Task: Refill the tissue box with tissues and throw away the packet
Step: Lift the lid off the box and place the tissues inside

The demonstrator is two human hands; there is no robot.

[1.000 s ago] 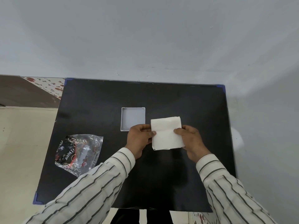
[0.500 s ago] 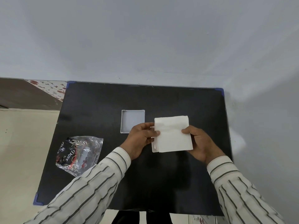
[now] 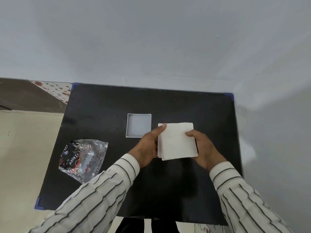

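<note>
A white stack of tissues (image 3: 177, 141) is held above the black table between both hands. My left hand (image 3: 149, 146) grips its left edge, thumb on the top left corner. My right hand (image 3: 202, 148) grips its right edge. An open, shallow white tissue box (image 3: 138, 125) lies flat on the table just left of the stack, and looks empty. The crumpled clear plastic packet (image 3: 83, 159) with dark printing lies at the table's left side, apart from both hands.
The black table (image 3: 168, 190) has blue tape at its corners and stands against a grey wall at the back and right. A pale floor and a patterned strip lie to the left.
The stack of tissues has been lifted slightly and straightened; my left thumb has slid up to its top left corner. Box and packet have not moved.
</note>
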